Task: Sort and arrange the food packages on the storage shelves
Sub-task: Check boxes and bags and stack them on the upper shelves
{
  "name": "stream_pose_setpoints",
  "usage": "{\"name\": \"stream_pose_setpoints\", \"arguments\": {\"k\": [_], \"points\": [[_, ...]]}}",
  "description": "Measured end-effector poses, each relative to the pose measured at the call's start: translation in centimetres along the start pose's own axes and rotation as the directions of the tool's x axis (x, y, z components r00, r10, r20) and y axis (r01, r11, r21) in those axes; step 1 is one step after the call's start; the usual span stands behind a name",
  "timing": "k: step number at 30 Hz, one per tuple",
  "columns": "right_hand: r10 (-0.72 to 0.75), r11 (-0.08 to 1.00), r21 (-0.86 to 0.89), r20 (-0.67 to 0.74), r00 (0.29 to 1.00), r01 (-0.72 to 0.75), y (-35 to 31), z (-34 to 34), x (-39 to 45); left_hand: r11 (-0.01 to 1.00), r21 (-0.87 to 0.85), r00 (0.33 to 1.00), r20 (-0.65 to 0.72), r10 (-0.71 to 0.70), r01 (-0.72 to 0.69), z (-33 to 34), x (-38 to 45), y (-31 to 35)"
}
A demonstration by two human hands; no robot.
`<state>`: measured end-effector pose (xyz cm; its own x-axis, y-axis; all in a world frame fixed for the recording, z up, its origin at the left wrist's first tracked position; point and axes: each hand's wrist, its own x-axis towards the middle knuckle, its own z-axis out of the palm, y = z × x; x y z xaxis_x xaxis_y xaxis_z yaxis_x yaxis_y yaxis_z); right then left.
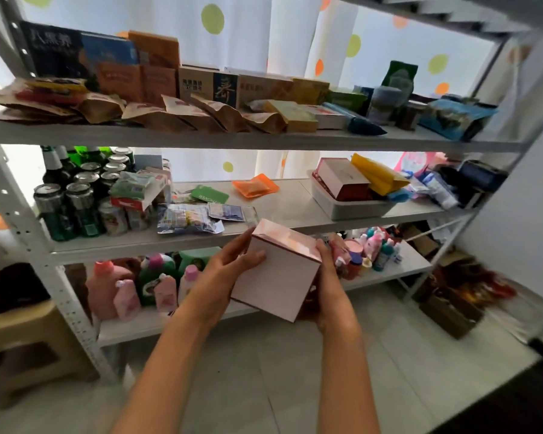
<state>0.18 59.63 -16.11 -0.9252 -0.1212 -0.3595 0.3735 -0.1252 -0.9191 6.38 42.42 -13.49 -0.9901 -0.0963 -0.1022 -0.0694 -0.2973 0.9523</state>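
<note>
The white shelves (264, 137) carry paper pouches (182, 112), cans (79, 202), a grey tub (351, 205) and bottles (132, 286).

Glossy pale card box (279, 277), crinkly brown paper pouches (182, 115), shiny metal cans (79, 198), matt painted-metal shelving (295, 139).
</note>
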Motion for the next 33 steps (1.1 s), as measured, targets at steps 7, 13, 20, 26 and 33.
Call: {"name": "stream_pose_setpoints", "arguments": {"k": [7, 13, 20, 26, 33], "points": [[-0.041, 0.982, -0.184, 0.009, 0.999, 0.042, -1.5, 0.3, -0.5, 0.999, 0.047, 0.993, -0.118, -0.01, 0.015, 0.1, 0.0, -0.5], [-0.228, 0.96, -0.12, 0.184, 0.956, 0.252, 0.4, 1.4, -0.2, 0.993, -0.056, 0.94, -0.321, -0.116, 0.104, 0.3, -0.3, 0.1], [-0.218, 0.962, -0.117, 0.209, 0.953, 0.245, 1.1, 3.1, 0.5, 0.992, -0.11, 0.915, -0.39, -0.107, 0.069, -1.0, -1.0, 0.5], [-0.126, 0.992, 0.011, 0.266, 0.956, 0.128, 1.1, 3.3, 0.2, 0.996, 0.094, 0.909, -0.415, 0.034, 0.005, -1.0, -2.9, 1.2], [0.052, 0.966, 0.242, 0.158, 0.986, -0.09, 0.4, 3.4, 0.1, 0.96, 0.279, 0.986, -0.155, 0.068, -0.023, -0.4, -1.5, 2.4]]}}
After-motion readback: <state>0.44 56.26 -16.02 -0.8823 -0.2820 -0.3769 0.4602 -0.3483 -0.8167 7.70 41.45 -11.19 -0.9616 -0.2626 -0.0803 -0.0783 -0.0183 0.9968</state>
